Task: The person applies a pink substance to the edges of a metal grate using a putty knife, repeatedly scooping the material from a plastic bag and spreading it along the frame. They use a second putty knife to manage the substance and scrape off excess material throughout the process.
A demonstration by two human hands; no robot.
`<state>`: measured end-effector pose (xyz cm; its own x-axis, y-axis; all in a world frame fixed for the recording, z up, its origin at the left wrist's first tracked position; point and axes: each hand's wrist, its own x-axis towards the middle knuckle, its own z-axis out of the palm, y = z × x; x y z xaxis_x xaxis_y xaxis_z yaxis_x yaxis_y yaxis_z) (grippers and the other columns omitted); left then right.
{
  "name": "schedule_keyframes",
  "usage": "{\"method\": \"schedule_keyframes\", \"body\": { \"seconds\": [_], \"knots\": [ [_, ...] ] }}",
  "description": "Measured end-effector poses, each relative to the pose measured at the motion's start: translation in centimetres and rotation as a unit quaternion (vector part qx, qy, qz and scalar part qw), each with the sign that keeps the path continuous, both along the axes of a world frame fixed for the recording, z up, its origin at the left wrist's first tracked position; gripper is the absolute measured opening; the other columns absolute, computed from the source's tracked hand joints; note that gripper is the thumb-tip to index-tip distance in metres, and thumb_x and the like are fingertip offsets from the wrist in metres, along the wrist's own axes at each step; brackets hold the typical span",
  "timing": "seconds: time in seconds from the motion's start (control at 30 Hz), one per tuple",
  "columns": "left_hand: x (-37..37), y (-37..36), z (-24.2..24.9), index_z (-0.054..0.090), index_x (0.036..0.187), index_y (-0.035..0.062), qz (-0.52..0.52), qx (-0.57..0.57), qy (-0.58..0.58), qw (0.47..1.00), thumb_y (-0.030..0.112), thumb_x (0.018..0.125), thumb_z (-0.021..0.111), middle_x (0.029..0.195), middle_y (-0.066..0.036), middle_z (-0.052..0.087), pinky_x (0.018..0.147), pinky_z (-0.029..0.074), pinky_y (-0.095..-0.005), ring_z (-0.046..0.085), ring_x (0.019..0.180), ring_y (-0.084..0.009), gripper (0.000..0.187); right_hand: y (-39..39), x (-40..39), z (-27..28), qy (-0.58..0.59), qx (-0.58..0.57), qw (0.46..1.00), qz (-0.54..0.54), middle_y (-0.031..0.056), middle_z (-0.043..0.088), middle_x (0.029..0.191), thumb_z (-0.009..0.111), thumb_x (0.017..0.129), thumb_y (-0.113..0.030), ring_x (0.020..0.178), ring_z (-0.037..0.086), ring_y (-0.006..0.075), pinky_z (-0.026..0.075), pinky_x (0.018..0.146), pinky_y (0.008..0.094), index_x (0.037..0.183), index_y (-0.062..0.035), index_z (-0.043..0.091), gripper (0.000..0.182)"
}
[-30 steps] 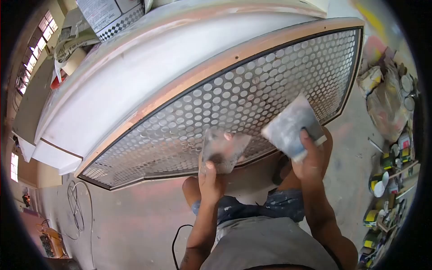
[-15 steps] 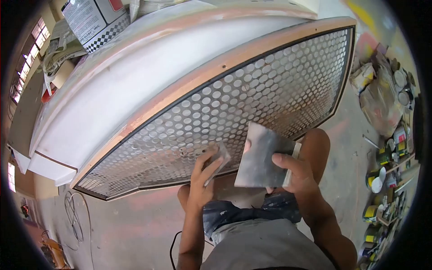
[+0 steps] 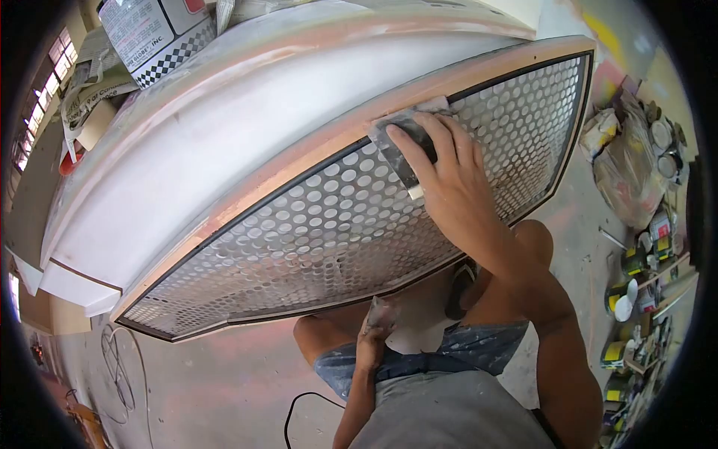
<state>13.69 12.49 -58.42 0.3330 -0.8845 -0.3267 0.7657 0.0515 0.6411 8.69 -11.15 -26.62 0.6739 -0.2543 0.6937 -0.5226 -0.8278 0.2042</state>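
My right hand (image 3: 452, 161) is closed around a sanding block (image 3: 404, 153) with a grey, dust-marked sheet on it. It rests at the upper edge of a perforated metal panel (image 3: 336, 217), against the panel's orange-brown wooden frame (image 3: 299, 161). Lower down, between the knees, my left hand (image 3: 369, 346) grips a small greyish flat piece (image 3: 384, 313), whose exact kind I cannot make out. A black strip runs along the inside of the frame.
Behind the panel rises a white curved body (image 3: 202, 142), with a printed metal can (image 3: 161, 37) and newspaper (image 3: 93, 86) on top. A plastic bag (image 3: 628, 172) and several paint cans (image 3: 617, 299) line the right side. A cable (image 3: 120, 367) lies on the floor at left.
My right hand has moved up and away from the body, bringing the sanding block onto the panel's upper edge. My left hand has dropped toward the lap, still holding the small piece.
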Motion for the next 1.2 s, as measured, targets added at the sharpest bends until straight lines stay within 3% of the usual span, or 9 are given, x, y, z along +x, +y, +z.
{"method": "schedule_keyframes", "body": {
  "seconds": [0.23,0.57,0.73,0.83,0.9,1.2],
  "knots": [
    [1.0,0.1,-2.1,0.037,0.150,0.0037,-0.014,-0.016,0.007,1.000,0.005,0.079,0.046,0.148,-0.014,0.047,0.109,0.041,-0.0442,0.045,0.137,-0.0333,0.071,-2.3,1.1,-2.3,0.004,-0.072,0.997,-0.008,0.0139,0.043,0.139,0.060,0.084,-0.008,0.126,0.042,0.0338,0.039,0.096,0.0482,0.140,-0.0174,0.051,0.058],
    [0.9,0.0,-0.9,0.039,0.148,0.0011,-0.029,-0.002,0.008,1.000,0.003,0.079,0.043,0.148,-0.016,0.047,0.110,0.041,-0.0450,0.044,0.138,-0.0342,0.069,-1.7,1.3,-1.6,-0.006,-0.035,0.999,-0.002,0.0130,0.041,0.139,0.060,0.086,-0.012,0.126,0.041,0.0333,0.040,0.096,0.0500,0.139,-0.0190,0.053,0.054],
    [0.9,0.0,-1.8,0.040,0.148,0.0016,-0.029,0.001,0.014,0.999,0.001,0.078,0.042,0.148,-0.015,0.047,0.109,0.042,-0.0437,0.044,0.138,-0.0336,0.070,-3.0,1.6,-3.0,-0.034,-0.075,0.996,0.026,0.0131,0.043,0.138,0.061,0.084,-0.009,0.125,0.042,0.0343,0.039,0.098,0.0494,0.138,-0.0173,0.054,0.055],
    [1.0,-0.4,-1.6,0.041,0.147,0.0020,-0.048,0.026,-0.072,0.996,0.001,0.077,0.043,0.147,-0.015,0.048,0.109,0.042,-0.0428,0.046,0.137,-0.0329,0.070,-1.4,0.3,-1.6,0.023,-0.034,0.999,0.006,0.0132,0.044,0.138,0.063,0.083,-0.009,0.125,0.042,0.0342,0.039,0.098,0.0490,0.138,-0.0169,0.054,0.056],
    [1.0,-0.4,-1.5,0.041,0.147,0.0024,-0.040,-0.004,0.004,0.999,0.003,0.077,0.044,0.147,-0.014,0.049,0.108,0.042,-0.0421,0.047,0.136,-0.0317,0.070,-0.5,-0.2,-0.7,0.023,-0.014,1.000,0.012,0.0132,0.044,0.139,0.063,0.083,-0.009,0.125,0.042,0.0340,0.039,0.099,0.0489,0.138,-0.0168,0.054,0.056],
    [1.2,-0.2,-2.3,0.036,0.151,0.0034,-0.038,-0.004,0.003,0.999,0.005,0.077,0.044,0.147,-0.013,0.048,0.107,0.042,-0.0429,0.046,0.136,-0.0313,0.074,-1.6,0.9,-1.2,-0.025,-0.020,0.999,0.018,0.0128,0.043,0.141,0.061,0.084,-0.006,0.127,0.042,0.0334,0.039,0.099,0.0492,0.138,-0.0172,0.055,0.056]
  ]
}}
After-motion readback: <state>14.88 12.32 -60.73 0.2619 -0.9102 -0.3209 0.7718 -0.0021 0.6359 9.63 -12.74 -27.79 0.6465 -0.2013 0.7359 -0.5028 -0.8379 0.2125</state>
